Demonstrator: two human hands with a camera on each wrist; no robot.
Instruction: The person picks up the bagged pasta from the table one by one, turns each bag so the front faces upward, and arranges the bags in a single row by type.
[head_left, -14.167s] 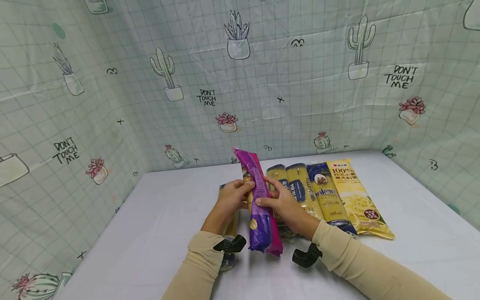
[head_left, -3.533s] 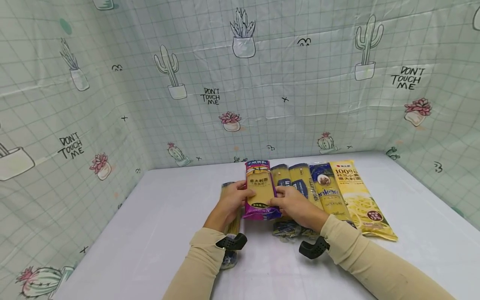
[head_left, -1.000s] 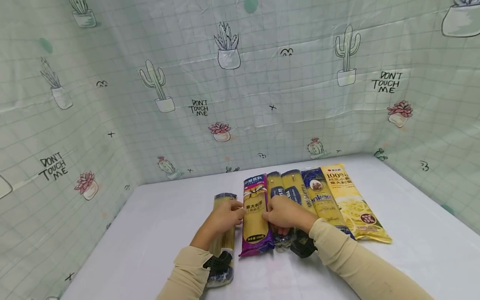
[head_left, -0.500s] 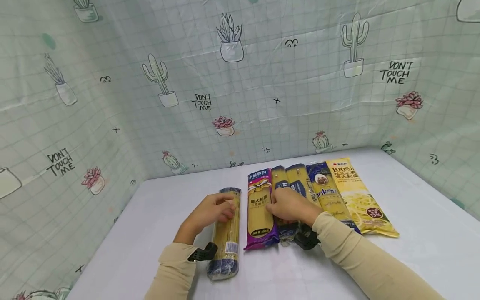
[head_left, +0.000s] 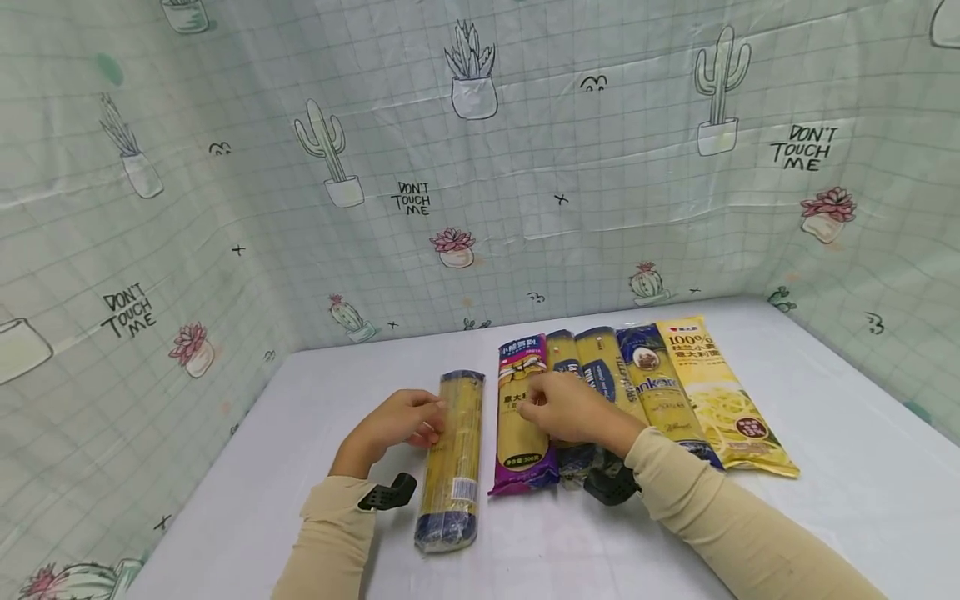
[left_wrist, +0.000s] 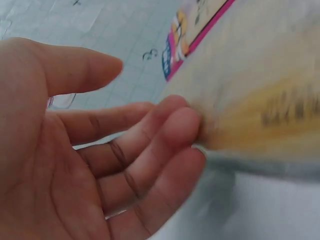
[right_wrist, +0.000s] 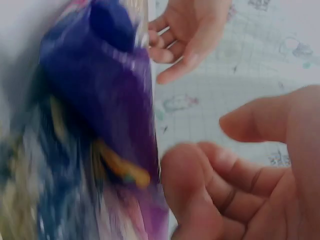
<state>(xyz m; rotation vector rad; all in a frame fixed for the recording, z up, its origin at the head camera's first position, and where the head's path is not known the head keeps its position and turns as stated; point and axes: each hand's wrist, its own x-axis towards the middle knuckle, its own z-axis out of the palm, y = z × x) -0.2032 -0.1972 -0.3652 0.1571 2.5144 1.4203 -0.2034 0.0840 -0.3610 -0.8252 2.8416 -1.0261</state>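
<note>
A clear spaghetti pack point(head_left: 452, 458) with dark blue ends lies on the white table. At its left edge is my left hand point(head_left: 397, 421); in the left wrist view its fingertips point(left_wrist: 182, 125) meet the wrapper, thumb held apart. A purple-edged pasta pack point(head_left: 517, 450) lies to the right, a gap between the two. Over its right side hovers my right hand point(head_left: 566, 408), fingers loosely bent and holding nothing. In the right wrist view the fingers point(right_wrist: 187, 175) are beside the purple wrapper point(right_wrist: 120, 100); whether they touch it I cannot tell.
Right of the purple pack, several pasta packs lie side by side: two with blue labels, including one pack point(head_left: 600, 358), then a blue-topped pack point(head_left: 660, 392) and a yellow pack point(head_left: 723, 400). A patterned cloth point(head_left: 525, 167) hangs behind the table point(head_left: 300, 433).
Earlier both hands held the purple pack up and turned it; it now lies beside the row. My left hand has moved left to the clear spaghetti pack's far edge. My right hand has let go.
</note>
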